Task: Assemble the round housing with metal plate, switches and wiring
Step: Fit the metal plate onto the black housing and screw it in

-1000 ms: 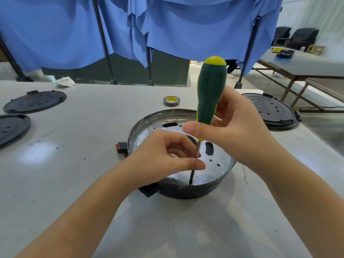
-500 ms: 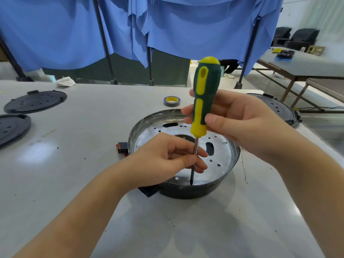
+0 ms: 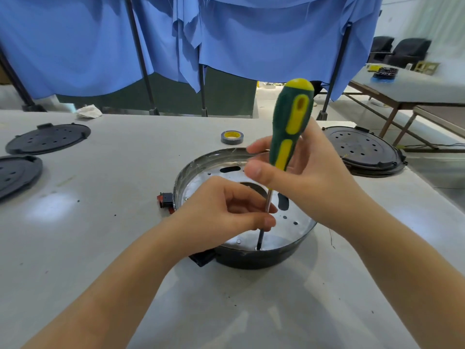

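Housing, round and dark, sits at the centre of the frame on the grey table, with the shiny metal plate laid inside it. A screwdriver stands almost upright, its tip at the plate's lower edge, probably on a screw. The right hand is wrapped around the handle to turn it. The left hand pinches the shaft, I think to keep the tip steady. A tape roll lies behind, and 3 black covers wait at the sides.
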